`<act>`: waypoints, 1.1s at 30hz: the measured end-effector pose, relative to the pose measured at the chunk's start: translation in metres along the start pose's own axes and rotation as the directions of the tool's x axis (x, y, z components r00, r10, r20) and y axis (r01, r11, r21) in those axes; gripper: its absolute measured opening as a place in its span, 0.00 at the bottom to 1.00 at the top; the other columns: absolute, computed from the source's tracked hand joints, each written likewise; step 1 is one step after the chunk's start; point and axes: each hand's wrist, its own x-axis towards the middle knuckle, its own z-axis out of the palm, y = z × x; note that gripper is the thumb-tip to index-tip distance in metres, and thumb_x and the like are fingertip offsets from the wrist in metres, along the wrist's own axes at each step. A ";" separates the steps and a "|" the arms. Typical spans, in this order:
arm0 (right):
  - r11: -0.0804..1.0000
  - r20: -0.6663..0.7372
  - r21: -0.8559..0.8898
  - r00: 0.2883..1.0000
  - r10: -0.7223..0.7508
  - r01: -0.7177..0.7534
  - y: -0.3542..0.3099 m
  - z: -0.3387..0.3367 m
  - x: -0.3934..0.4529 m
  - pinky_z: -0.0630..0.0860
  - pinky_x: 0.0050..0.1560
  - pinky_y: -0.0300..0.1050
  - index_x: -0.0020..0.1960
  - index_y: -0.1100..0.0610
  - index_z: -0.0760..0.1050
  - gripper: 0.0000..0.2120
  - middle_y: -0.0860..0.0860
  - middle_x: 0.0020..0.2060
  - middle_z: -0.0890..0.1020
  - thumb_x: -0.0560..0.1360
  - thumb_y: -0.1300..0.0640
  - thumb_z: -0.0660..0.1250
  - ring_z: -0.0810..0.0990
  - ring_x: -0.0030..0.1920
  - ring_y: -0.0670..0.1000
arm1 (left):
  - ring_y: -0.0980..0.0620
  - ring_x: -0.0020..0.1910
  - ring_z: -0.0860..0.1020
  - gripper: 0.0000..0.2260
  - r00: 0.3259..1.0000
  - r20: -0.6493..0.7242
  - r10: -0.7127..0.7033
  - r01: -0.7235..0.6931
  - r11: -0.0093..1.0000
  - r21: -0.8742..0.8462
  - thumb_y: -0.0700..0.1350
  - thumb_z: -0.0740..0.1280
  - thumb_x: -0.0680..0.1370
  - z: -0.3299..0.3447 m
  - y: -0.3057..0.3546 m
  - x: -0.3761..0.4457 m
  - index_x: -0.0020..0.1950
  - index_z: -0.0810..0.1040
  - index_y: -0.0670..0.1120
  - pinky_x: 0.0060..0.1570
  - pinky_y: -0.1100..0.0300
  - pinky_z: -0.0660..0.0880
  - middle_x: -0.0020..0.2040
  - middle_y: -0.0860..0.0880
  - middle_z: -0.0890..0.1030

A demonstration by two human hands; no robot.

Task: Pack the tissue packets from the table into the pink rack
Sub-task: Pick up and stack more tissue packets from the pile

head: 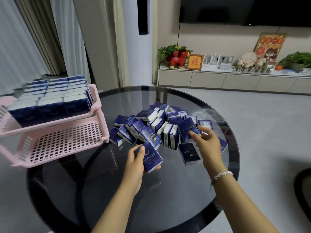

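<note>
Navy tissue packets point(161, 125) heaped right of the pink rack point(67, 142); left hand point(136, 165) grips one packet point(150, 158), right hand point(208, 143) fingers point(193, 134) pinch another packet point(188, 130).

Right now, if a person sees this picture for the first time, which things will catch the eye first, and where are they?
First the heap of dark blue tissue packets in the middle of the round glass table. Next the pink rack on the table's left edge: its top shelf is full of packets, its lower shelf bare. Then the hands: the left hand holds one packet, and the right hand reaches into the heap.
</note>
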 end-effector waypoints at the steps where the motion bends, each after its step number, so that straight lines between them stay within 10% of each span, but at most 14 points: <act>1: 1.000 0.021 0.027 1.000 -0.012 0.012 -0.003 -0.002 -0.004 0.73 0.38 0.36 0.58 0.52 0.72 0.16 0.53 0.47 0.80 0.72 0.59 0.71 0.79 0.43 0.47 | 0.44 0.39 0.81 0.07 1.000 0.010 -0.019 0.019 1.000 -0.004 0.40 0.59 0.81 0.000 0.002 -0.002 0.59 0.70 0.44 0.32 0.50 0.81 0.52 0.43 0.78; 8: 0.998 0.257 0.066 0.966 -0.035 0.019 -0.014 0.000 -0.025 0.76 0.50 0.44 0.59 0.56 0.71 0.17 0.51 0.39 0.83 0.72 0.62 0.70 0.82 0.46 0.50 | 0.48 0.43 0.80 0.20 0.999 0.052 0.008 -0.015 0.990 0.143 0.36 0.64 0.78 -0.009 0.009 -0.008 0.68 0.65 0.46 0.29 0.62 0.78 0.61 0.45 0.76; 14: 0.996 0.472 0.074 0.879 -0.071 0.041 -0.020 0.023 -0.042 0.78 0.49 0.40 0.50 0.58 0.80 0.06 0.54 0.44 0.84 0.74 0.62 0.68 0.82 0.45 0.48 | 0.53 0.43 0.81 0.11 0.994 0.093 0.056 -0.076 0.970 0.229 0.39 0.62 0.80 -0.016 0.016 -0.017 0.61 0.74 0.47 0.35 0.61 0.79 0.52 0.48 0.82; 23: 0.977 0.467 -0.066 0.871 -0.150 0.204 -0.012 0.071 -0.055 0.78 0.51 0.41 0.47 0.52 0.81 0.06 0.49 0.44 0.84 0.71 0.59 0.72 0.81 0.46 0.46 | 0.51 0.51 0.83 0.15 0.976 0.218 0.011 -0.059 0.974 0.217 0.45 0.68 0.77 -0.022 0.023 -0.023 0.63 0.72 0.51 0.46 0.54 0.81 0.55 0.51 0.82; 33: 0.819 0.353 -0.475 0.922 -0.156 0.321 -0.009 0.090 -0.031 0.70 0.48 0.36 0.62 0.59 0.76 0.18 0.51 0.51 0.81 0.74 0.53 0.69 0.75 0.47 0.44 | 0.52 0.50 0.80 0.14 0.994 -0.075 0.073 -0.060 0.985 0.165 0.44 0.63 0.79 -0.034 0.021 0.000 0.65 0.70 0.49 0.44 0.56 0.80 0.56 0.49 0.79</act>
